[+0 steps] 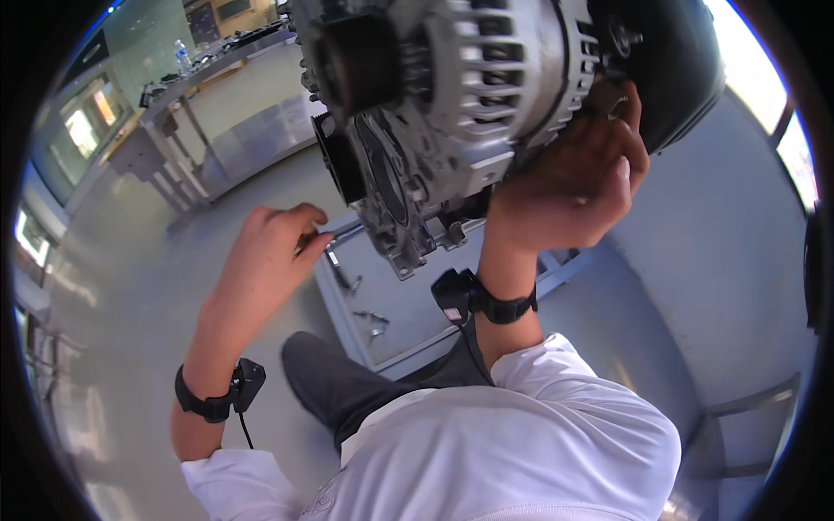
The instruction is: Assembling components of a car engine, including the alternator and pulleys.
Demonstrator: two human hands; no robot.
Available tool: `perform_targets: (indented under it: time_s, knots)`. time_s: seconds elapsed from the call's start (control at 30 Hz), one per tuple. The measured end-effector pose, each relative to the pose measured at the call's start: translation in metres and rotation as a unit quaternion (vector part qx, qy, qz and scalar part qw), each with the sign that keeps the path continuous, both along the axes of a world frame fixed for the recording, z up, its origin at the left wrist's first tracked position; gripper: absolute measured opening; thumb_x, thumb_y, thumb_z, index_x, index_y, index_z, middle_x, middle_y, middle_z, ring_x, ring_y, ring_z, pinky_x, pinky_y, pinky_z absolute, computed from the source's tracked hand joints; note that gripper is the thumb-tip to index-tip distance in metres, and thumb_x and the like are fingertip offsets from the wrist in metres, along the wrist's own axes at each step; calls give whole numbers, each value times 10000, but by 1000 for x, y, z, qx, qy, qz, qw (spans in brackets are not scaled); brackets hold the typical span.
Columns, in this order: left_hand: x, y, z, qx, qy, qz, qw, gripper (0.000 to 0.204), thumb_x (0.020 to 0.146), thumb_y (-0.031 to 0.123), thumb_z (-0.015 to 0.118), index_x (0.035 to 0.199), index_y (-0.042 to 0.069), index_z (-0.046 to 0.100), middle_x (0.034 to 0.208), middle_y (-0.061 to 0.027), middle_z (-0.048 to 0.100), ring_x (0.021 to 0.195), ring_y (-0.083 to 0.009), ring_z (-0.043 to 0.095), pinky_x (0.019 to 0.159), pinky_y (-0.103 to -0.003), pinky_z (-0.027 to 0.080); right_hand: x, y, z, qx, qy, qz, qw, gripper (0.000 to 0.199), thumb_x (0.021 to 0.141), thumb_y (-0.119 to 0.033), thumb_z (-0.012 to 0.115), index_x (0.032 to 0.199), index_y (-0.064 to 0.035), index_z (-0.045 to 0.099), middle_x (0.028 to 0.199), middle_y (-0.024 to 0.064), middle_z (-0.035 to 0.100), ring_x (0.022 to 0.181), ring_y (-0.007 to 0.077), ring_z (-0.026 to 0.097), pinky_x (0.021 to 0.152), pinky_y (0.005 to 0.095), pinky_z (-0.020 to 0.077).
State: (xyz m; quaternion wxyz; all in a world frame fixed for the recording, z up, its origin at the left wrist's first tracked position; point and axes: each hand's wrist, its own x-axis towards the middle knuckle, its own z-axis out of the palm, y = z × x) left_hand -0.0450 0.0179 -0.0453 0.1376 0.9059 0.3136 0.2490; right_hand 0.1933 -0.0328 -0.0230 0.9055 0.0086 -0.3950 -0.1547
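A large engine assembly hangs before me, with a silver finned alternator (491, 78) and its dark pulley (358, 65) at the upper middle. My right hand (578, 174) reaches up beside the alternator's rear, just below a black rounded cover (665, 69). Its fingers are curled in at a small brownish part that I cannot make out, and the hand is partly blurred. Left of the engine's lower castings (400, 191), my left hand (278, 239) is in the air. Its fingers bend loosely, thumb apart from the forefinger, and nothing shows between them.
Beneath the engine is a grey-framed stand with a tray (408, 304); several small metal pieces (373, 321) lie in it. A steel workbench (234, 130) at the far left carries a water bottle (182, 57) and other items. A grey wall panel (721, 252) rises on the right.
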Motion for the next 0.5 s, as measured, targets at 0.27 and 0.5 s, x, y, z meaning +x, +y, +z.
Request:
perform_targets:
  time_s: [0.27, 0.5]
  knots:
    - [-47, 145, -301, -76, 28, -42, 996, 473, 711, 281, 790, 1066, 10, 634, 950, -203, 660, 881, -373, 644, 773, -442, 527, -19, -56, -46, -148, -182, -430, 872, 350, 883, -172, 482, 1167, 32, 497, 1337, 233, 426, 1250, 311, 432, 1091, 447, 322]
    - [-58, 179, -509, -117, 224, -208, 945, 866, 754, 640, 676, 1452, 192, 425, 1553, -227, 205, 1430, -490, 136, 1089, -693, 178, -84, -38, -47, -315, -95, -473, 817, 483, 896, -93, 613, 1314, 8, 395, 1347, 160, 417, 1229, 233, 436, 1039, 400, 368]
